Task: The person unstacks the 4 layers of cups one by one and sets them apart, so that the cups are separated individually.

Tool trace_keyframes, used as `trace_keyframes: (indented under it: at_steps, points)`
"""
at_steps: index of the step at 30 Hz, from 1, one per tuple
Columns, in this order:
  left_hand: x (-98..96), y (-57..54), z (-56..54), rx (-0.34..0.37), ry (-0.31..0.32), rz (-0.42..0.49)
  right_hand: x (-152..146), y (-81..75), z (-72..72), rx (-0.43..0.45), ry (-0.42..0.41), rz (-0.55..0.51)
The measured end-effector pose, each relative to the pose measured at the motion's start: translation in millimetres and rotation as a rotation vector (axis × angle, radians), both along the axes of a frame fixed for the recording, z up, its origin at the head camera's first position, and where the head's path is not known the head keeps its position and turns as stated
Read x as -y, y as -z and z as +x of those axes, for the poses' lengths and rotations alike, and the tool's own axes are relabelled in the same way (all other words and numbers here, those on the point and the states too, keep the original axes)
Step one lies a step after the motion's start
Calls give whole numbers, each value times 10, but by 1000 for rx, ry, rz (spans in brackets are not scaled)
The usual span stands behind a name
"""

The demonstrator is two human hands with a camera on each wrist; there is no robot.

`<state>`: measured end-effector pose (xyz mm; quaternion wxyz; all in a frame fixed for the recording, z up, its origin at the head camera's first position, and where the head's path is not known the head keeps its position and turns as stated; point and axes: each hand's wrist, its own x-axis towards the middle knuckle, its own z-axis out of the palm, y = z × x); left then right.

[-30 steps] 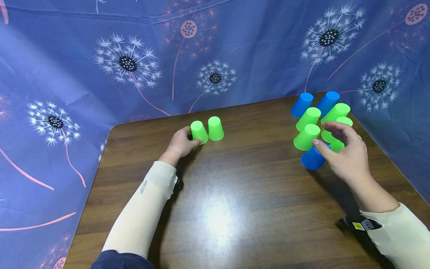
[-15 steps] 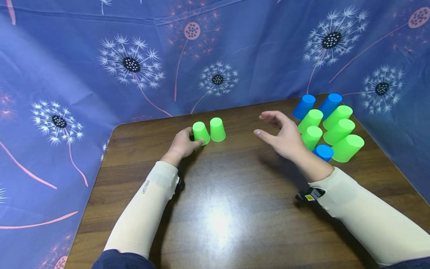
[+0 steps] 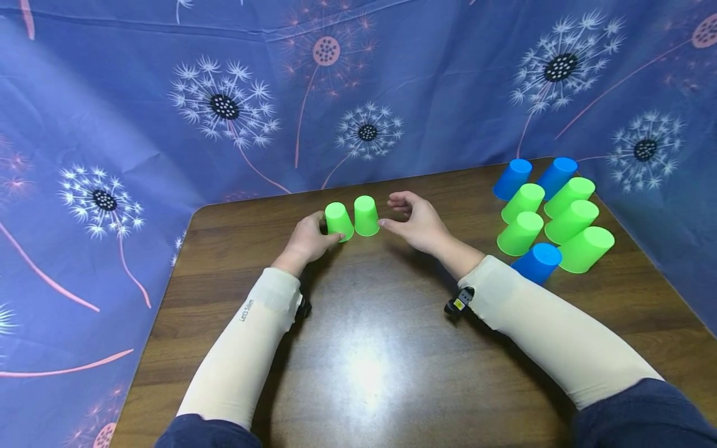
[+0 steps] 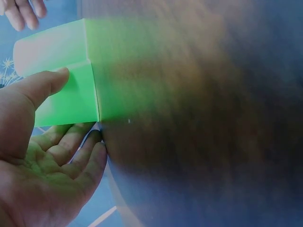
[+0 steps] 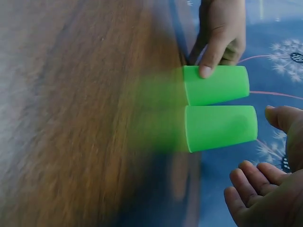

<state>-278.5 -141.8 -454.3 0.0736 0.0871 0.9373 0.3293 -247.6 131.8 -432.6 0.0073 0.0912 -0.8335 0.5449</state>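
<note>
Two green cups stand upside down side by side near the back of the table. My left hand (image 3: 307,241) grips the left green cup (image 3: 338,221), its thumb on the near side; in the left wrist view the fingers (image 4: 75,146) pass behind that cup. Just right of it stands the right green cup (image 3: 366,216), its rim meeting the other's in the left wrist view. My right hand (image 3: 420,225) is beside this second cup, thumb and fingers spread apart. The right wrist view has the right hand (image 5: 270,184) apart from the cup (image 5: 220,127), holding nothing.
At the right of the brown wooden table (image 3: 358,323) is a group of upside-down cups: several green ones (image 3: 587,249) with two blue cups (image 3: 512,179) behind and one blue cup (image 3: 538,262) in front. A blue dandelion-patterned cloth (image 3: 437,112) hangs behind the table.
My right hand has moved left from the cup group on the right to beside the two green cups. The left hand has kept its hold on the left cup.
</note>
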Motion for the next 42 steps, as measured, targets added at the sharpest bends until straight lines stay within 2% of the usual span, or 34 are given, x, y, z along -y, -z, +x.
trace_keyframes:
  at_steps: [11, 19, 30, 42]
  points:
    - [-5, 5, -6, -29, 1, -15, 291, 90, -237, 106, -6, 200]
    - [-30, -8, -11, -19, 4, -34, 398, 163, -315, 72, 32, 285]
    - [-17, 2, -19, -17, 1, -25, 452, 206, -310, 50, 54, 286]
    - [-21, 14, -28, -27, -3, -21, 278, 152, -178, -16, 96, 209]
